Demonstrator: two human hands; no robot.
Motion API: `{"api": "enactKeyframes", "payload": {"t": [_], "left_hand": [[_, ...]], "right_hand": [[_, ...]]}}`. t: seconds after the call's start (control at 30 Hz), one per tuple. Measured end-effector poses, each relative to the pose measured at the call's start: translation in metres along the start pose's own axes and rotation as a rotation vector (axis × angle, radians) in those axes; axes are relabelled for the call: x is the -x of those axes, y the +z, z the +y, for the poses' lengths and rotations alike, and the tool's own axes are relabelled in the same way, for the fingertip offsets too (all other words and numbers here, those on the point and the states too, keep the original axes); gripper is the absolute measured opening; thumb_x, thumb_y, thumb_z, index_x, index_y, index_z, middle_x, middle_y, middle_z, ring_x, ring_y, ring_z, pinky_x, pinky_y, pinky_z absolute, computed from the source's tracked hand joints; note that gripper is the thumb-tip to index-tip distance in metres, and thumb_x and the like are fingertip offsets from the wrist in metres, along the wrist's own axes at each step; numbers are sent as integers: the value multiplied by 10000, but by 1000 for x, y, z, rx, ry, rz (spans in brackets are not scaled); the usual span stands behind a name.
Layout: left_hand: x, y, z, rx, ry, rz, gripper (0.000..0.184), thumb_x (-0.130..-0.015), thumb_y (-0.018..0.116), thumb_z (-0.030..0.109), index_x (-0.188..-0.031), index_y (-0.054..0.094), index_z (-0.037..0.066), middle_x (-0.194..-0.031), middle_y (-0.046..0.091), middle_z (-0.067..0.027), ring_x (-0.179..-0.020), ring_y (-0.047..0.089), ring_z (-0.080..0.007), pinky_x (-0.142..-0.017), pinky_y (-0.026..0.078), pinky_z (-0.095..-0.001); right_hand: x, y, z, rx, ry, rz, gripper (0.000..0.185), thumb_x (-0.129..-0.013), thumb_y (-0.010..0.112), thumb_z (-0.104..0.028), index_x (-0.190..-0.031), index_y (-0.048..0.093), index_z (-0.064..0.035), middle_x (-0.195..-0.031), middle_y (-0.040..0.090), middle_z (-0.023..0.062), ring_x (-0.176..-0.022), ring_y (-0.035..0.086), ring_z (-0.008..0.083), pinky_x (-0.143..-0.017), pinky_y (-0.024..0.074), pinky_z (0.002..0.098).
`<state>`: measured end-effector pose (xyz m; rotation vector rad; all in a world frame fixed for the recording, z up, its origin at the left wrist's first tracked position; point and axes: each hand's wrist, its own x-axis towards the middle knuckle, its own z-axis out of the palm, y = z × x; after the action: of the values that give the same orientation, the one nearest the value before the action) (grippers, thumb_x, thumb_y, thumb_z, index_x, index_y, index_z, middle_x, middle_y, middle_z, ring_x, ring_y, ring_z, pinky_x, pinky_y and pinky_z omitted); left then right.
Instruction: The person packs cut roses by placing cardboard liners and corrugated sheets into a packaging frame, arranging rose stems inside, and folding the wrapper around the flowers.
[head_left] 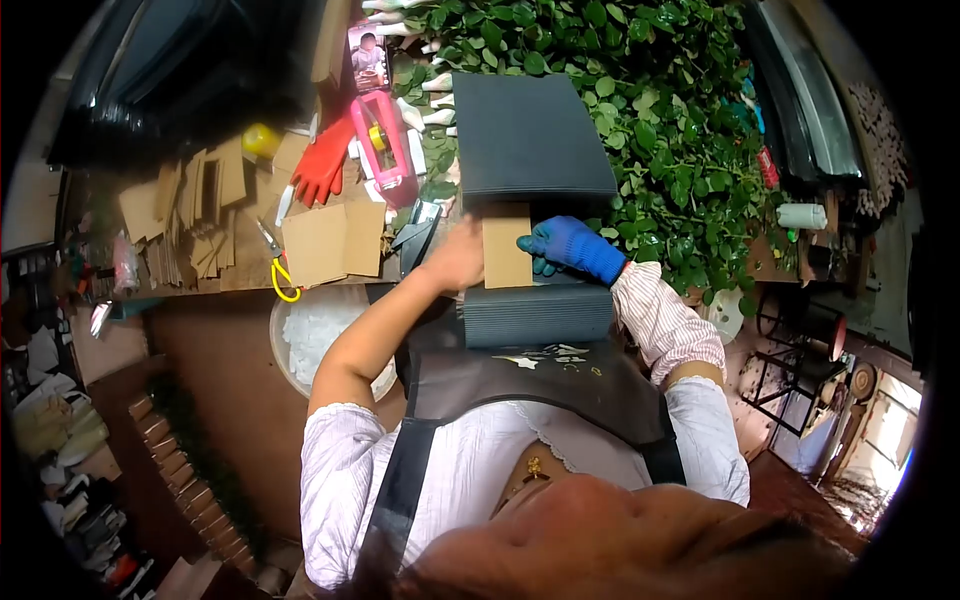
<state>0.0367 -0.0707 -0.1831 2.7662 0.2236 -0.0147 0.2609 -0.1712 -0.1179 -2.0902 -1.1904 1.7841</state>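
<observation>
A tan piece of cardboard (507, 245) lies upright between my hands, over dark corrugated sheet material. My bare left hand (460, 255) is closed at the cardboard's left edge, its fingertips slightly blurred and partly hidden. On the other side, my right hand (570, 248) wears a blue knit glove and pinches the cardboard's right edge between thumb and fingers. A dark flat panel (530, 135) rises beyond the hands. Nearer to my body is a ribbed dark section (535, 318), close against my apron (520, 378).
Leafy green stems (660, 150) cover the table's right side. To the left are cut cardboard pieces (333, 242), yellow-handled scissors (284, 280), a red glove (322, 165), a pink tape dispenser (383, 150) and a black stapler-like tool (415, 238). A white tub (290, 345) stands below the edge.
</observation>
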Motion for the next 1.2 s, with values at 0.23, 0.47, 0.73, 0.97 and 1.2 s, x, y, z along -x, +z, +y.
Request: {"api": "enactKeyframes", "payload": {"t": [0.23,0.47,0.73,0.97,1.2], "left_hand": [[25,-49,-8,63,142,484,374,-826,714,87,-1193,666,39,-1207,652,-146,-1108,642,-323,-955,521,-422],[-1,-42,20,218,115,370,112,-827,745,115,-899,702,41,-1010,688,-86,-910,684,-277,-768,575,-368],[-3,-48,32,210,81,360,127,-836,734,95,-929,692,19,-1017,683,-117,-941,674,-302,-801,568,-379],[-4,-46,36,172,89,382,132,-829,730,81,-934,694,9,-1050,677,-134,-1033,657,-333,-863,555,-407],[-4,-49,35,170,78,341,157,-828,746,81,-966,697,24,-1061,671,-126,-1117,641,-340,-1089,386,-571]], "right_hand": [[1,7,1,114,-110,75,455,-978,568,-446,-846,709,-35,-759,747,118,-642,723,219,-709,581,371],[55,-3,-38,899,-255,219,414,-948,558,-506,-1030,751,-148,-952,738,119,-898,705,282,-767,557,446],[19,-111,23,686,-534,1439,367,-902,614,-130,-1268,650,-146,-1280,661,118,-1140,647,306,-945,534,396],[13,-128,-2,-245,-929,884,303,-896,686,-104,-1199,685,-102,-1141,712,107,-1045,684,277,-928,541,386],[48,-118,59,488,-258,1219,316,-878,667,-273,-1183,683,-194,-1188,683,87,-1137,619,304,-1032,454,456]]}}
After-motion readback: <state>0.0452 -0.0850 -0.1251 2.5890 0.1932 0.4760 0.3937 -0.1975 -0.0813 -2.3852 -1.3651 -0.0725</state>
